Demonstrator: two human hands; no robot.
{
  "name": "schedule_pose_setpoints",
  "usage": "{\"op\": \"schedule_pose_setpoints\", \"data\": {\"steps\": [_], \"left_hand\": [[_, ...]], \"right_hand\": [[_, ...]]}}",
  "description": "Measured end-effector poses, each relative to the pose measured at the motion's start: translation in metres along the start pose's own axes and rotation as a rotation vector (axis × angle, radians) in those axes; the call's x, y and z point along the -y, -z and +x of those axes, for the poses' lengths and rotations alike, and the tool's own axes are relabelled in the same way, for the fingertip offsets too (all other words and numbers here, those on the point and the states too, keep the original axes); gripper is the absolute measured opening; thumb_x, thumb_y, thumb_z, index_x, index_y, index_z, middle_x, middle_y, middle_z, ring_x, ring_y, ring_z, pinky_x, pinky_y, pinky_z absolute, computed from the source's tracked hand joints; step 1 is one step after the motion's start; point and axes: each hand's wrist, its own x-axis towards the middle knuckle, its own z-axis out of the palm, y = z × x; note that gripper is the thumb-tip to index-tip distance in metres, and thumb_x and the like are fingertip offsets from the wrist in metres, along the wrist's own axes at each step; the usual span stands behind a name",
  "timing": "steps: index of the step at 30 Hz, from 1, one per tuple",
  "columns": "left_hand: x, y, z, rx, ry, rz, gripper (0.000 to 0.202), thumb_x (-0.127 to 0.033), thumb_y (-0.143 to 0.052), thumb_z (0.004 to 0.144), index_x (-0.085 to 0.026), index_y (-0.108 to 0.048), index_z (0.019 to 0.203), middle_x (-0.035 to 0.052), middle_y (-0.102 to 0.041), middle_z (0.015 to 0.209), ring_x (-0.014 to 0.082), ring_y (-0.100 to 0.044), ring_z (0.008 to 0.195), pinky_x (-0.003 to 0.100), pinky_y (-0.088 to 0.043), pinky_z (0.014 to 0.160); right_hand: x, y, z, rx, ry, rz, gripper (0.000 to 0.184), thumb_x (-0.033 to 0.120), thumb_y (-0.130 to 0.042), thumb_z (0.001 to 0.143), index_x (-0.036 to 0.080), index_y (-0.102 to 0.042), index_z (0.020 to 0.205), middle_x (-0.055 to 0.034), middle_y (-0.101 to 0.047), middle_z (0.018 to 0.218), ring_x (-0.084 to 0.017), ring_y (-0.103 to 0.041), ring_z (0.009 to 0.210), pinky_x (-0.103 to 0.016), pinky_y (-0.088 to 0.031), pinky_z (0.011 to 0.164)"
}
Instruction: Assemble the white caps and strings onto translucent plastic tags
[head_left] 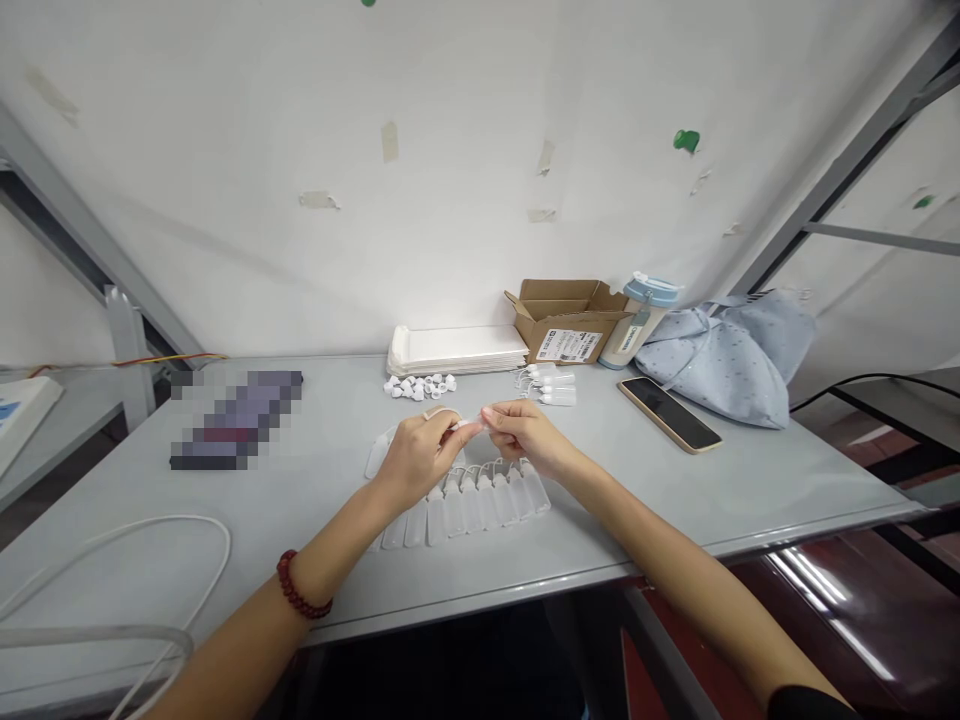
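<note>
Over the middle of the grey table (750,480), my left hand (417,452) and my right hand (525,436) meet fingertip to fingertip. Both pinch one small clear plastic bottle (469,426) held level between them. Right below my hands lies a row of several clear small bottles (472,500), side by side. A cluster of small white caps (420,386) sits farther back. A few capped bottles (551,386) lie behind my right hand.
A stack of white trays (457,350) and an open cardboard box (570,320) stand against the wall. A tumbler (637,322), a blue cloth bag (720,355) and a phone (669,413) are at the right. White tubing (191,560) curls at the front left.
</note>
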Motion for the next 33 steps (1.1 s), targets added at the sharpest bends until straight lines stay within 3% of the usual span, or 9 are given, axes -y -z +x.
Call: {"op": "schedule_pose_setpoints", "data": {"steps": [8,11,14,19,22,27,33], "left_hand": [[0.006,-0.006,-0.001,0.023,-0.076,0.008,0.034,-0.044,-0.047,0.089,-0.019,-0.051,0.066,0.0003,-0.051,0.061,0.0124,-0.041,0.054,0.026,-0.032,0.054],[0.008,-0.001,0.003,0.061,-0.045,-0.001,0.033,-0.046,-0.050,0.086,-0.019,-0.054,0.068,0.0008,-0.053,0.063,0.0130,-0.045,0.056,0.026,-0.034,0.057],[0.014,0.011,0.010,0.069,0.024,-0.020,0.028,-0.044,-0.053,0.084,-0.019,-0.058,0.071,0.0016,-0.058,0.066,0.0146,-0.051,0.062,0.026,-0.038,0.061],[0.045,0.026,0.017,0.017,0.208,0.025,0.016,-0.030,-0.050,0.081,-0.019,-0.062,0.080,0.0054,-0.066,0.081,0.0185,-0.059,0.075,0.027,-0.045,0.067],[0.067,0.024,0.019,0.038,0.223,0.146,0.023,-0.020,-0.043,0.077,-0.018,-0.064,0.088,0.0083,-0.068,0.095,0.0223,-0.061,0.088,0.032,-0.047,0.075],[0.087,0.015,0.022,0.101,0.123,0.226,0.035,-0.014,-0.039,0.075,-0.017,-0.067,0.097,0.0102,-0.064,0.116,0.0266,-0.055,0.109,0.041,-0.041,0.093],[0.090,0.013,0.021,0.139,0.099,0.229,0.032,-0.022,-0.042,0.080,-0.021,-0.070,0.095,0.0054,-0.068,0.111,0.0263,-0.054,0.106,0.040,-0.043,0.091]], "right_hand": [[0.006,0.004,-0.004,0.002,-0.146,0.013,0.054,0.050,-0.069,0.071,0.021,-0.028,0.051,0.0119,-0.018,0.041,-0.002,-0.012,0.035,-0.022,-0.015,0.038],[0.005,0.003,-0.002,-0.020,-0.146,-0.020,0.052,0.049,-0.066,0.072,0.021,-0.028,0.051,0.0118,-0.018,0.042,-0.002,-0.014,0.036,-0.022,-0.016,0.038],[0.002,0.007,0.003,-0.132,-0.065,-0.105,0.046,0.050,-0.062,0.074,0.019,-0.036,0.053,0.0096,-0.027,0.045,-0.004,-0.023,0.037,-0.021,-0.019,0.039],[-0.007,0.036,0.016,-0.545,0.170,-0.566,0.029,0.041,-0.051,0.082,0.015,-0.062,0.077,0.0010,-0.053,0.057,-0.011,-0.044,0.048,-0.024,-0.036,0.049],[-0.013,0.058,0.023,-0.718,0.306,-0.961,0.026,0.029,-0.049,0.084,0.015,-0.066,0.099,-0.0074,-0.067,0.085,-0.017,-0.056,0.069,-0.030,-0.043,0.068],[-0.024,0.079,0.029,-0.710,0.295,-1.356,0.032,0.018,-0.048,0.086,0.015,-0.065,0.112,-0.0120,-0.065,0.102,-0.027,-0.050,0.101,-0.036,-0.042,0.082],[-0.026,0.084,0.031,-0.673,0.226,-1.493,0.030,0.012,-0.049,0.085,0.016,-0.068,0.108,-0.0144,-0.058,0.111,-0.028,-0.046,0.106,-0.037,-0.042,0.083]]}}
